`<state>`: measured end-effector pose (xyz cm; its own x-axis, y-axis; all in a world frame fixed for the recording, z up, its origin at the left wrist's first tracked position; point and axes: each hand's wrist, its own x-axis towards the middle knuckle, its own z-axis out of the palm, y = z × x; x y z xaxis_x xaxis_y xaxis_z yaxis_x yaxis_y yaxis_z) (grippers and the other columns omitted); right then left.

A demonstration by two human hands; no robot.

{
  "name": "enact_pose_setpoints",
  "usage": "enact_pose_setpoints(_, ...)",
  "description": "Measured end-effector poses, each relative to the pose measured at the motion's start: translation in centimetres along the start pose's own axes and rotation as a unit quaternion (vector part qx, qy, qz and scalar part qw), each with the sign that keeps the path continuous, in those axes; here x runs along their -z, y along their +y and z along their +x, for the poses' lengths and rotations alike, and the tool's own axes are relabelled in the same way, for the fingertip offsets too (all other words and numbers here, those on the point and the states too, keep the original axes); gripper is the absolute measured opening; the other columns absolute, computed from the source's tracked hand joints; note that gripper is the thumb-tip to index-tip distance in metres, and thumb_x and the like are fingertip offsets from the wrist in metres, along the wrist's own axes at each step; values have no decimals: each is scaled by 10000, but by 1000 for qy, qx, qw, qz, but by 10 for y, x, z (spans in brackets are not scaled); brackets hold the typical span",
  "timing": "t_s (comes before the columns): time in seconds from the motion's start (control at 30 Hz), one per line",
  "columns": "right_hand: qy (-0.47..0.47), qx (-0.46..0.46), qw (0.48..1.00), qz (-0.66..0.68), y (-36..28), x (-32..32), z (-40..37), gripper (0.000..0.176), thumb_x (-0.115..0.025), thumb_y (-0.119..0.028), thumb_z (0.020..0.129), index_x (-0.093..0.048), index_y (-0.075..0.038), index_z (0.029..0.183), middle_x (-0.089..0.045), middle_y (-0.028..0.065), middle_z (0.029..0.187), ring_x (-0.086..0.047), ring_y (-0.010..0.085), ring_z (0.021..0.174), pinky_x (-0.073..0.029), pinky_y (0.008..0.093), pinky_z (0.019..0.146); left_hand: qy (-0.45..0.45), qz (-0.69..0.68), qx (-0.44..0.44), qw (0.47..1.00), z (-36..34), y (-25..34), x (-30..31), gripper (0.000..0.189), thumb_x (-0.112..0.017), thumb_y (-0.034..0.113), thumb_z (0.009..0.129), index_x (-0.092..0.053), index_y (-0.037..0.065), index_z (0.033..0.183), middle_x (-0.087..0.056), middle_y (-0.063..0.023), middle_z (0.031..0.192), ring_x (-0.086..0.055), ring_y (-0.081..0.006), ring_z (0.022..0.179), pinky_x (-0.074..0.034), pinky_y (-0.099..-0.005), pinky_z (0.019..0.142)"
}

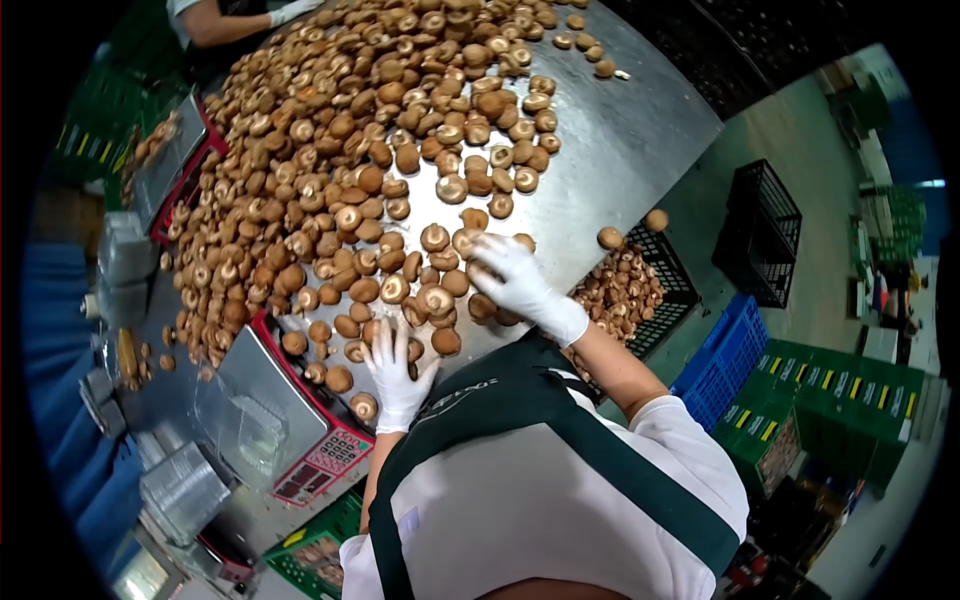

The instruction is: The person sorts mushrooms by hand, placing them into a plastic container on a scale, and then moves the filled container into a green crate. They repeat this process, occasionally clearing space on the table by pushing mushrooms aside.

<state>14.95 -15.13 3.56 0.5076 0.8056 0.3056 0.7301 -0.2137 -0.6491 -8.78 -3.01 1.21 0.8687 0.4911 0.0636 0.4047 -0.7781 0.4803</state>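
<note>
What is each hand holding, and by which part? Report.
It cannot be told: left hand and right hand lie among mushrooms, their fingers hiding any hold.

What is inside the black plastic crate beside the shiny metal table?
Small brown mushrooms or mushroom pieces. The table and right arm cover part; the crate's bottom cannot be seen.

mushrooms lie on the table. left is a scale, with maybe a tub on it. right is a crate with more mushrooms in it.
</note>
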Motion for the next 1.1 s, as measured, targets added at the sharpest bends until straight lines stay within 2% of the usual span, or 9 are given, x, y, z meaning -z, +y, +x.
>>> enact_pose_setpoints(0.1,71,-88,993,-28,35,20,-2,318,-594,-182,777,-597,-60,1070,-585,130,1127,-536,299,1018,-443,381,883,-8,22,-74,997,4,3,-11,777,-728,380,658,-409,154,1331,-294,-182,1415,-271,-363,1301,-115,-562,1050)
enact_pose_setpoints(0.27,58,-203,975,-73,74,37,1,309,-586,-219,793,-606,-73,1065,-606,105,1099,-535,287,1018,-453,376,871,35,-19,-39,998,49,-3,-23,697,-675,373,722,-420,124,1320,-331,-159,1399,-280,-341,1302,-129,-567,1043)
enact_pose_setpoints(0.37,59,-211,972,-86,92,39,21,301,-584,-222,796,-611,-84,1062,-612,104,1087,-536,284,1013,-461,380,855,25,103,-26,994,77,-4,-23,662,-637,415,753,-425,133,1313,-352,-134,1390,-301,-319,1291,-169,-568,1030)
enact_pose_setpoints(0.57,147,-227,955,-117,133,47,105,303,-588,-229,758,-636,-119,1036,-631,187,934,-599,349,879,-483,409,789,76,164,-8,984,115,-7,-9,531,-593,369,803,-472,167,1279,-347,-139,1397,-366,-307,1244,-209,-574,996)
enact_pose_setpoints(0.7,148,-317,930,-110,168,58,159,316,-596,-221,745,-629,-111,1039,-636,176,941,-597,343,911,-483,415,789,62,69,10,996,120,-7,-9,489,-611,289,794,-498,145,1248,-347,-152,1389,-324,-320,1272,-189,-556,1028)
enact_pose_setpoints(0.83,130,-253,939,-192,219,32,173,329,-586,-171,758,-620,-147,1084,-612,120,1056,-567,297,980,-473,392,841,101,3,-10,995,113,12,-3,423,-629,187,773,-541,88,1175,-407,-171,1341,-369,-335,1239,-223,-500,1033)
enact_pose_setpoints(0.97,178,-309,934,22,209,46,165,340,-648,-199,726,-632,-85,1046,-647,154,960,-631,290,884,-490,337,786,101,-100,6,990,109,39,7,400,-637,112,763,-554,60,1151,-427,-165,1324,-416,-326,1205,-290,-451,1022)
enact_pose_setpoints(1.03,222,-281,933,41,204,55,155,336,-630,-246,795,-617,-46,1065,-666,139,896,-654,229,804,-511,305,729,97,-245,42,964,110,51,14,352,-629,61,770,-573,30,1116,-462,-154,1292,-465,-301,1166,-371,-381,984)
enact_pose_setpoints(1.1,227,-316,830,399,200,63,144,315,-571,-217,867,-590,13,1083,-657,115,913,-656,209,785,-521,278,681,66,-305,57,948,116,60,23,309,-607,26,798,-577,1,1104,-531,-134,1197,-521,-254,1100,-421,-327,936)
